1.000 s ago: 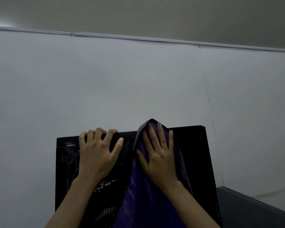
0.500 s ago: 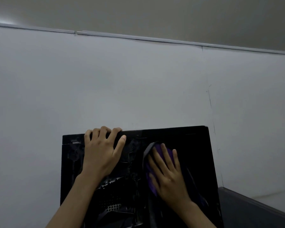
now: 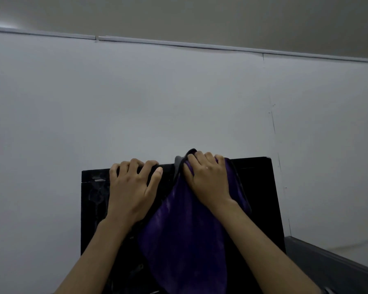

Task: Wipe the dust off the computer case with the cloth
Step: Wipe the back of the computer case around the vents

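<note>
Purple cloth [image 3: 185, 240] drapes the black case [image 3: 257, 198] as the right hand [image 3: 208, 181], fingers curled, presses it at the top edge; left hand [image 3: 132, 187] grips the rim. Next likely: a firm downward stroke.

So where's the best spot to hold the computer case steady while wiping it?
Probably the computer case top edge, from above, as the left hand does: fingers hook over the straight rim. It stays beside the cloth under the right hand.

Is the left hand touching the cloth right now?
Cannot tell. In the head view the left hand grips the case top edge; its thumb side borders the cloth.
</note>
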